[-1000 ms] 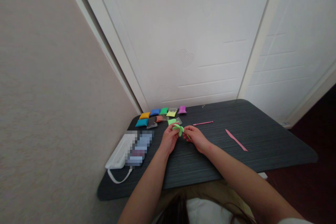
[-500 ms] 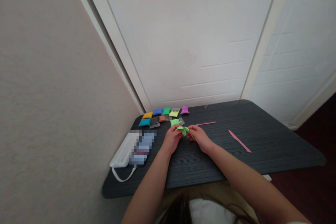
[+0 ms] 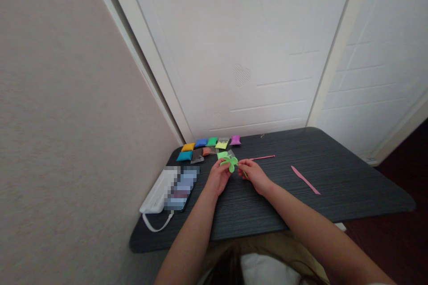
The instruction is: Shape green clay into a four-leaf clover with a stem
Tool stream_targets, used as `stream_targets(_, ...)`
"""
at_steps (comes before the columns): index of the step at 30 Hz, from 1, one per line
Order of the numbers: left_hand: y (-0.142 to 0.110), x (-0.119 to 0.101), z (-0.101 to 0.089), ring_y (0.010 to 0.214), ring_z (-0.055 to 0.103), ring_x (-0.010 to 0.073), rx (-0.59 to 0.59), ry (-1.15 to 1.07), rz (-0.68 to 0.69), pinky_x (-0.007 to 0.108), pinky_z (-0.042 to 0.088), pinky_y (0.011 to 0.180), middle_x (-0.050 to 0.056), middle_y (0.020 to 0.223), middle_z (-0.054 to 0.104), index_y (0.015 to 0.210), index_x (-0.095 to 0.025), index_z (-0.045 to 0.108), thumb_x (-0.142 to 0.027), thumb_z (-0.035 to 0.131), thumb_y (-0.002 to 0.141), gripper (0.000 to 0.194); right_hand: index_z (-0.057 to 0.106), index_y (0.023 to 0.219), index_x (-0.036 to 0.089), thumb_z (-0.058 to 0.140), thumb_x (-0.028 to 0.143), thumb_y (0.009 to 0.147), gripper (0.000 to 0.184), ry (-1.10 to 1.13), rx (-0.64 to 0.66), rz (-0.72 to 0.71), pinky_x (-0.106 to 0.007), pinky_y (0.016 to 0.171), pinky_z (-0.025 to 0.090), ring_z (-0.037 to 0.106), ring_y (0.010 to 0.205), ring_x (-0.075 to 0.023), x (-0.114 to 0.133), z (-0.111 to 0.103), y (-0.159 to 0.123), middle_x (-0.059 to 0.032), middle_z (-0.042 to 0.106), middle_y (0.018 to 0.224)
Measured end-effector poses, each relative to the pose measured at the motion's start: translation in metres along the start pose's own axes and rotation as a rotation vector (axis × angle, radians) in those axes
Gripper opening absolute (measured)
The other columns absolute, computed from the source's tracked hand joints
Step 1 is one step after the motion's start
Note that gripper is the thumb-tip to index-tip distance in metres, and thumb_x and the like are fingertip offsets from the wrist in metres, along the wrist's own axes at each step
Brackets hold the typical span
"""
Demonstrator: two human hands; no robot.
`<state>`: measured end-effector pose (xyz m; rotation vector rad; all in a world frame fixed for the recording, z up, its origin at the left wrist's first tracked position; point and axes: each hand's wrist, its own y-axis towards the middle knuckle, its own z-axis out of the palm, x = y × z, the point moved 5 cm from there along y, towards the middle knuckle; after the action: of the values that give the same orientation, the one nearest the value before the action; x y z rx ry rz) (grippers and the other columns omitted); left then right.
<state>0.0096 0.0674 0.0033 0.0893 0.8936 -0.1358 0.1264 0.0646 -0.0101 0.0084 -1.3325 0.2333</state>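
A light green clover-shaped piece, which looks like modelling clay, is held up above the table between my two hands. My left hand pinches its leaves from the left, covering part of them. On the other side my right hand has its fingers closed around the thin green stem, whose end shows below the fingers. Just behind the hands lies an opened packet of light green clay. A thin pink tool lies behind my right hand, and a pink clay knife rests farther right.
Several coloured clay packets, among them a yellow-orange one and a purple one, line the back left of the dark table. At the left are a white case-like object and a phone with a white cable. A white panelled surface stands behind.
The clover has tilted so its leaves face me more and show more fully. Both hands stay almost in place, still holding it.
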Motion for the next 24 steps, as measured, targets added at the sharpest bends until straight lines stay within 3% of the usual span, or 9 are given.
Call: stream_targets(24, 0.0023, 0.0018, -0.0072, 0.061, 0.054, 0.0082, -0.071, 0.042, 0.009, 0.022, 0.040, 0.060, 0.001, 0.075, 0.060, 0.078, -0.015, 0.055, -0.012, 0.063, 0.061, 0.019, 0.058, 0.077, 0.017, 0.058, 0.032, 0.064, 0.021, 0.035, 0.027, 0.029, -0.020, 0.052, 0.036, 0.051, 0.057, -0.0086, -0.0027, 0.0011, -0.0001, 0.0001, 0.057, 0.065)
